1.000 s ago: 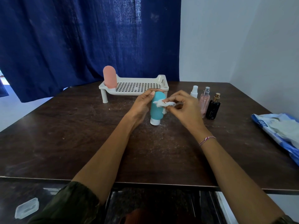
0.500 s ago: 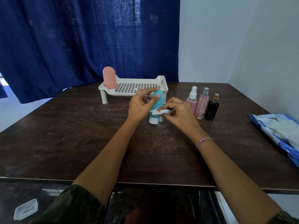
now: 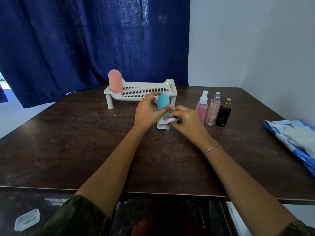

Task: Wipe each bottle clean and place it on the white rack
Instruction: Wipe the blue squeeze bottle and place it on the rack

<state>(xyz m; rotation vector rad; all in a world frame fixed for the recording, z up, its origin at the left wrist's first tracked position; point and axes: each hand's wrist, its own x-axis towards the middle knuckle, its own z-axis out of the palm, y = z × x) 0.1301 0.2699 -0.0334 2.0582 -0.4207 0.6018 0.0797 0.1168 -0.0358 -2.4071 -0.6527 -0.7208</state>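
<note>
Centrally, both hands wipe teal bottle (image 3: pixel 162 103); bare table (image 3: pixel 85 142) all around.

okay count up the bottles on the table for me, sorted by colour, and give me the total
Pink: 3, one on the rack, two by the black one
Teal: 1, held by the left hand
Black: 1
Total: 5

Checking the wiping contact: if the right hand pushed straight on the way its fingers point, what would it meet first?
The right hand points left; its wipe already presses the teal bottle, with the left hand just behind.
</note>
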